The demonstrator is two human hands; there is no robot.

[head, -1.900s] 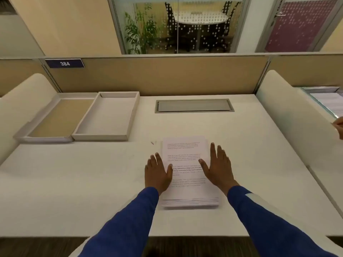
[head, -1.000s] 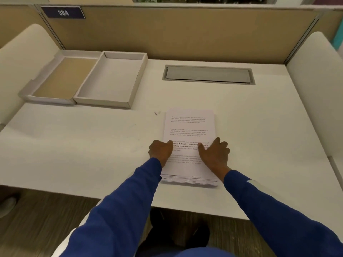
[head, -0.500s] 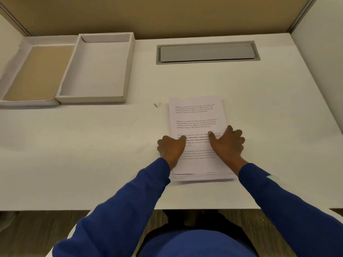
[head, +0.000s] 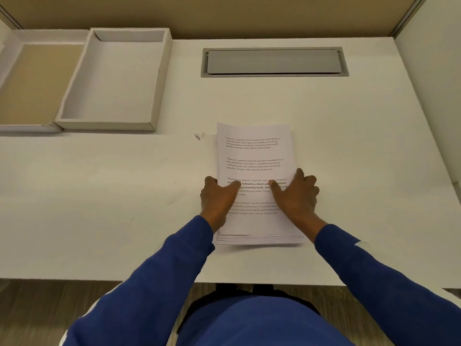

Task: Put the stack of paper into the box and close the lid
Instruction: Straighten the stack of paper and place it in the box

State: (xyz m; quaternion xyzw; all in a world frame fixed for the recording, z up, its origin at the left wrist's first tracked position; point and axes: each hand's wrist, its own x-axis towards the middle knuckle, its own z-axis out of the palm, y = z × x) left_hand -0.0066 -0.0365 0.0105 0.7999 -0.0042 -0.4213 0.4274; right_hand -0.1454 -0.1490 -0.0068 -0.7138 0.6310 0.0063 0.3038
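Both grips sit on the stack of paper (head: 254, 171) from its long sides: my left hand (head: 218, 198) at the stack's 9 o'clock edge, thumb laid across the top sheet and fingers curled down past the edge; my right hand (head: 296, 196) at the 3 o'clock edge, thumb on the page, fingers wrapped over the side. Whether the fingertips are already under the bottom sheet I cannot tell — the stack hides them. It looks like a loose clamp, not a firm lift.

The stack lies flat on the tabletop (head: 374, 158), near the front edge. The box (head: 159, 78) stands open and empty up at 10 o'clock, well apart from the paper, with its lid (head: 15, 58) lying open just beside it further left.

My worries from here: both hands hold the near half only, so the far end could droop and fan out on the lift. The near edges already look slightly stepped, so loose sheets may slide free. The box looks a close fit — a skewed stack could catch on its near wall.
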